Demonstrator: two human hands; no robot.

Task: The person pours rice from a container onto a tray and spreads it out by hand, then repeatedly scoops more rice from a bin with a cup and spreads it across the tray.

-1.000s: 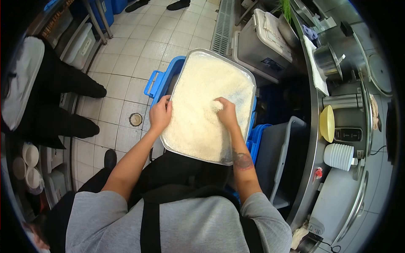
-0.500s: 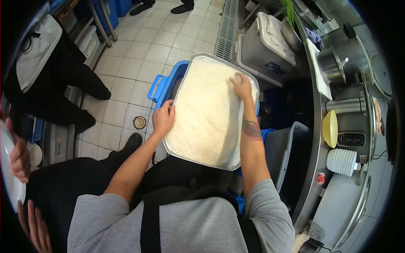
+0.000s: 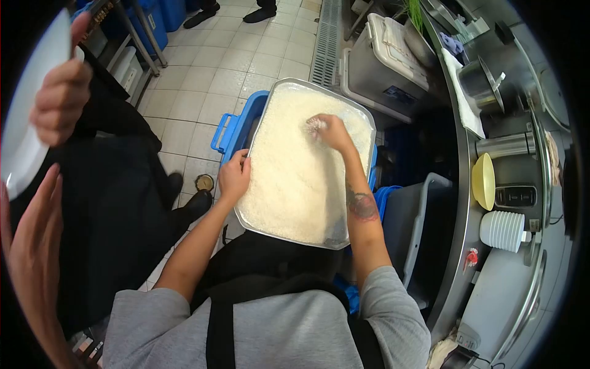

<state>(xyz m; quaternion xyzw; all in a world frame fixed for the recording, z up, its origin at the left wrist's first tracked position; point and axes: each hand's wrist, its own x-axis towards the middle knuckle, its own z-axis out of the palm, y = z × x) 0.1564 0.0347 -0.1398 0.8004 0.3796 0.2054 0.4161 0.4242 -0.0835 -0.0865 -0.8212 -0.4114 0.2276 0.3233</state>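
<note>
A large metal tray [image 3: 294,236] is spread with pale, coarse flakes that look like breadcrumbs [image 3: 289,178]. My left hand [image 3: 235,178] grips the tray's left rim, thumb over the edge. Over the upper middle of the tray is my right hand [image 3: 330,131], its fingers curled and coated with white crumbs. Beneath the tray is a blue plastic bin [image 3: 252,112], mostly hidden, with its handle out to the left.
At left, another person's hand [image 3: 61,101] holds a white plate [image 3: 24,129] close by. On the right, a steel counter [image 3: 461,246] carries a pot [image 3: 481,89], a yellow bowl [image 3: 483,181] and stacked white dishes [image 3: 503,231]. A grey bin [image 3: 418,227] stands below it.
My right hand has moved left from the tray's right side toward its upper middle, fingers now curled in the crumbs. The other person's hands and plate have come up and closer at left.
</note>
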